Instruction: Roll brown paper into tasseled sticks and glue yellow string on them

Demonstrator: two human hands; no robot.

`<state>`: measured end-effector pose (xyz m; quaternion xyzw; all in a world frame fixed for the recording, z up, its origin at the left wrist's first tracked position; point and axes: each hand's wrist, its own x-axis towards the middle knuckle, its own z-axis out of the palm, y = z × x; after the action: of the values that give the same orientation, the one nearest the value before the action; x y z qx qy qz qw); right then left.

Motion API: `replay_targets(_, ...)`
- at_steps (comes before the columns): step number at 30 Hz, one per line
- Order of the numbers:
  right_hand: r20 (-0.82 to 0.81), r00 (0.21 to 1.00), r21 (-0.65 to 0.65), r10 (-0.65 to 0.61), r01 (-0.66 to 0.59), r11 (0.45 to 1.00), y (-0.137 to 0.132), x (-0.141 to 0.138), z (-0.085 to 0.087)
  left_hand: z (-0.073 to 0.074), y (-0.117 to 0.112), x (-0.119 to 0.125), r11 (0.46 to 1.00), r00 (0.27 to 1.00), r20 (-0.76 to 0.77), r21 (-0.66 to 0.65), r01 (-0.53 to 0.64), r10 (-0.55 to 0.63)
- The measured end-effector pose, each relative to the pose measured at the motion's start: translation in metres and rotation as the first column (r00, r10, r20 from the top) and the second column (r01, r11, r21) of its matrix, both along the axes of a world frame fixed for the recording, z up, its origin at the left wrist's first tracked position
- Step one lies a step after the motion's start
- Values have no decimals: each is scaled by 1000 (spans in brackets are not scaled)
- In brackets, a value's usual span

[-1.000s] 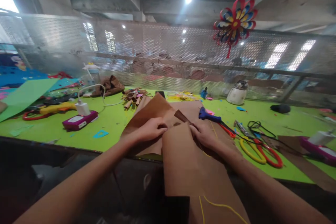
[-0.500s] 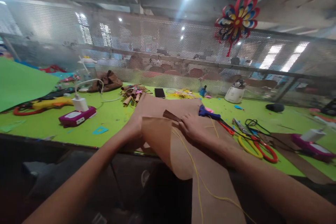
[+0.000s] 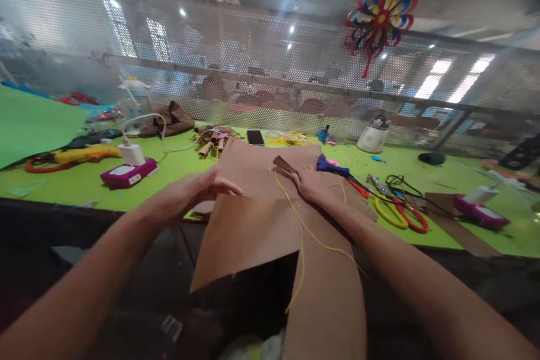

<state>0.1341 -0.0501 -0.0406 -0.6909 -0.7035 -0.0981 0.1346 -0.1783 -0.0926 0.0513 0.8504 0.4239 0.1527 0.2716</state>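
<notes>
A large sheet of brown paper (image 3: 261, 166) lies on the green tabletop, with parts hanging over the front edge. My left hand (image 3: 206, 185) is above its left side, fingers stretched out and apart, holding nothing. Just below that hand, a loose brown paper flap (image 3: 248, 230) slopes down over the edge. On the sheet, my right hand (image 3: 310, 183) has its fingers closed on a small, dark brown folded paper piece (image 3: 284, 165). Yellow string (image 3: 302, 225) trails from that piece across the paper and down over the front.
A blue glue gun (image 3: 331, 166) and scissors (image 3: 390, 211) lie right of my right hand. Purple power strips (image 3: 129, 174) sit at both sides. Behind are small paper rolls (image 3: 206, 149), a phone (image 3: 255, 138) and a white bottle (image 3: 373, 135). A yellow glue gun (image 3: 86, 153) lies left.
My left hand has let go of the brown paper flap and lifted up and left; the curled flap has opened out downward. My right hand stays on the folded piece.
</notes>
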Motion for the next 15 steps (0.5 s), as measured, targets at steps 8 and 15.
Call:
replay_targets(8, -27, 985, -30, -173, 172, 985, -5, 14, 5, 32, 45, 63, 958, 846, -469, -5, 286, -254)
replay_targets(15, -15, 992, -56, -126, 125, 991, -11, 22, 11, -7, 53, 80, 920, 731, -654, 135, 368, -197)
